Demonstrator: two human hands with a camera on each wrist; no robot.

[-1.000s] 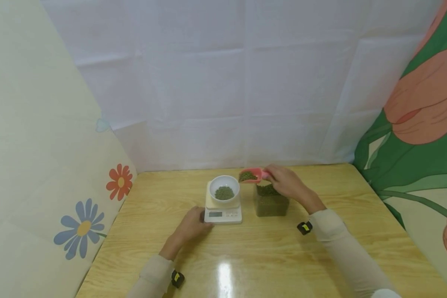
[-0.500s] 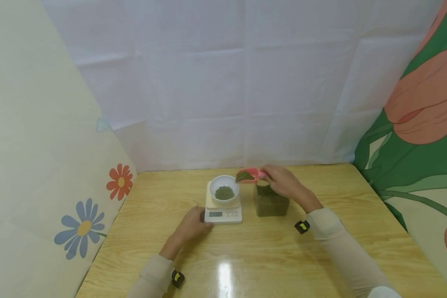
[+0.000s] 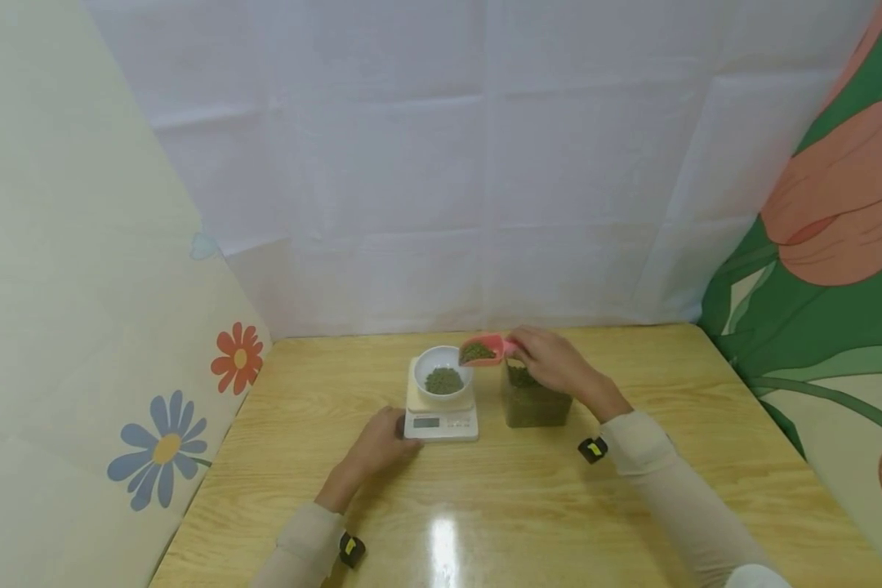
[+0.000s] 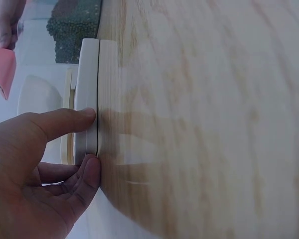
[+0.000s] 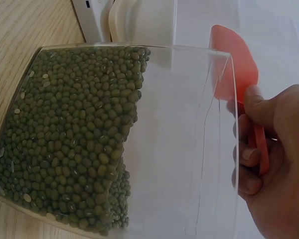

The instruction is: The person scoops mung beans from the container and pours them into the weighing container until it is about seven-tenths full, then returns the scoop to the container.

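Observation:
My right hand (image 3: pixel 554 359) grips a pink scoop (image 5: pixel 236 64) by its handle, fingers curled round it. Mung beans (image 3: pixel 476 352) lie in the scoop, whose front edge overlaps the right rim of a white bowl (image 3: pixel 428 361) in the head view. More mung beans cover the bowl's bottom. The bowl stands on a white digital kitchen scale (image 3: pixel 459 426). My left hand (image 4: pixel 45 164) holds the scale's front left corner, thumb on the front edge and fingers at the side. Below the right hand is a clear container (image 5: pixel 174 149), partly filled with mung beans.
The scale and container stand side by side on a wood-grain table (image 3: pixel 441 482). A white cloth (image 3: pixel 412 204) hangs behind the table. Flower-printed sheets (image 3: pixel 51 327) flank it at left and right. A black wrist camera (image 3: pixel 594 449) sits at each sleeve.
My right hand has moved left with the loaded scoop, from beside the bowl to over its right rim. The left hand, scale and container have stayed in place.

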